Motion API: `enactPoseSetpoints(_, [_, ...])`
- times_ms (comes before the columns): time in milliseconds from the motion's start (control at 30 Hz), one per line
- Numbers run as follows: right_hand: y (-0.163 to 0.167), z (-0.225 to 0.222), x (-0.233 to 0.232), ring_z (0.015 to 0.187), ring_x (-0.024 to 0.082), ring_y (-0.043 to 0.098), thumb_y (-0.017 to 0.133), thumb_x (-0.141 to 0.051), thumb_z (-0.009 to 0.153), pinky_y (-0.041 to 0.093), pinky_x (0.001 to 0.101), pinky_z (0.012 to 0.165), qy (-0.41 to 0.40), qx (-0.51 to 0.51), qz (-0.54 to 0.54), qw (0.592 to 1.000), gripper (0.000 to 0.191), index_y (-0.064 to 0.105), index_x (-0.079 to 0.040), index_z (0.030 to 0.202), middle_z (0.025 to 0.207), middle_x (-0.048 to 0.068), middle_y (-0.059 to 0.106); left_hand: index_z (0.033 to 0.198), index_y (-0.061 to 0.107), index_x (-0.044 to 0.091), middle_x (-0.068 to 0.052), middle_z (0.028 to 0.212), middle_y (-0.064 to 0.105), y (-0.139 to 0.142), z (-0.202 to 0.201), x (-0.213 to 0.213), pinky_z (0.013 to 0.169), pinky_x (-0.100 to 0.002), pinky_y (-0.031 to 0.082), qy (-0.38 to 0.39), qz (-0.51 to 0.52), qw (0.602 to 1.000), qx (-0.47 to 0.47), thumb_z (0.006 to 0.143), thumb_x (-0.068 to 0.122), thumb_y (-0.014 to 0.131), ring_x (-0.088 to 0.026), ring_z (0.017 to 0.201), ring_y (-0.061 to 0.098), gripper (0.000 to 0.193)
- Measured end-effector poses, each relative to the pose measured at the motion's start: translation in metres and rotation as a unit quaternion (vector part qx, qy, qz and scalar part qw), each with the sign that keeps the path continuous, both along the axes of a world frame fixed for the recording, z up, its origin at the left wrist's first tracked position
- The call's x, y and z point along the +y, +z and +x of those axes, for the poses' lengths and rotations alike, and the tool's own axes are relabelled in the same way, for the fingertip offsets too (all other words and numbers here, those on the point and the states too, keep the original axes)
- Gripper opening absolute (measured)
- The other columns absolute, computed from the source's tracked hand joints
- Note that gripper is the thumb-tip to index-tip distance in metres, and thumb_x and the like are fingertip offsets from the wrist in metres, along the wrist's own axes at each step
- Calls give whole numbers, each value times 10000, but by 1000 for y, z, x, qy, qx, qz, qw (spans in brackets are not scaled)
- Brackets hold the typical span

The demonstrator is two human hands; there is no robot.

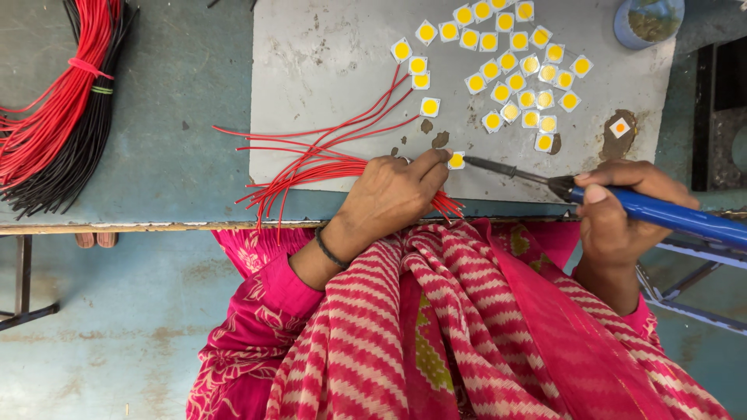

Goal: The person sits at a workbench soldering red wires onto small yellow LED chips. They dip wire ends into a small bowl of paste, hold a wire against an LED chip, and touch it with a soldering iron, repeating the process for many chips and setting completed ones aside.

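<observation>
My left hand [393, 194] grips a bunch of thin red wires [311, 159] that fan out leftward over the grey metal sheet [327, 54]. Its fingertips press on a small white square chip with a yellow centre [457, 160]. My right hand [615, 214] holds a blue-handled soldering iron [661, 211], and the iron's dark tip [475, 162] touches the right edge of that chip. Several more yellow-centred chips [517, 74] lie scattered on the sheet further back.
A thick bundle of red and black wires [58, 101] lies at the far left of the teal table [171, 117]. A blue cup [647, 19] stands at the sheet's back right corner. One orange-centred chip [619, 127] sits on a brown stain. A dark metal fixture [720, 117] is at right.
</observation>
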State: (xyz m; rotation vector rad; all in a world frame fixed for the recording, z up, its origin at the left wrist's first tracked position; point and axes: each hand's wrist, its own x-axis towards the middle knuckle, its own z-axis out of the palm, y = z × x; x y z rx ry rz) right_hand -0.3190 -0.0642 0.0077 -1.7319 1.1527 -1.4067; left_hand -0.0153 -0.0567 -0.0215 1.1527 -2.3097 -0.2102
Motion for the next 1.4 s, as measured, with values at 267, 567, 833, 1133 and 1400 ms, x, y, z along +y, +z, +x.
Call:
enactPoseSetpoints(267, [-11, 25, -17, 872, 267, 749, 658, -279, 1121, 628, 338, 777, 76, -77, -3, 994, 385, 544, 30, 1322, 1134, 230, 700, 1068, 645, 32, -79, 1205, 676, 4, -1, 0, 629, -409, 551, -2, 26, 1000, 11, 790, 119, 720, -255, 718, 694, 301])
enactPoseSetpoints(567, [10, 70, -53, 1223, 406, 674, 740, 106, 842, 514, 483, 1061, 108, 278, -90, 950, 534, 495, -40, 1294, 1349, 219, 658, 1039, 663, 60, -63, 1258, 683, 6, 3, -2, 702, -391, 583, 92, 50, 979, 177, 799, 50, 750, -280, 847, 717, 256])
enactPoseSetpoints(833, [-6, 71, -41, 1222, 268, 739, 779, 58, 958, 610, 373, 1016, 131, 159, -44, 977, 549, 430, -75, 1360, 1471, 236, 617, 1081, 694, 42, -79, 1244, 689, 15, 4, -4, 731, -373, 597, 107, 74, 964, 234, 819, 24, 709, -269, 859, 727, 263])
enactPoseSetpoints(1133, [-10, 69, -23, 1219, 312, 713, 755, 81, 916, 546, 395, 1058, 136, 194, -80, 968, 571, 421, -81, 1349, 1424, 248, 618, 1096, 713, 40, -106, 1270, 654, 19, 7, -5, 913, -417, 581, 104, 11, 970, 219, 853, 10, 733, -330, 1096, 688, 246])
enactPoseSetpoints(1400, [-12, 71, -24, 1101, 286, 747, 765, 104, 912, 591, 372, 953, 124, 197, -86, 969, 561, 440, -78, 1331, 1436, 263, 612, 1211, 711, 33, -100, 1209, 659, 16, 9, 3, 844, -304, 614, 114, -14, 927, 358, 880, -94, 695, -247, 1035, 720, 354])
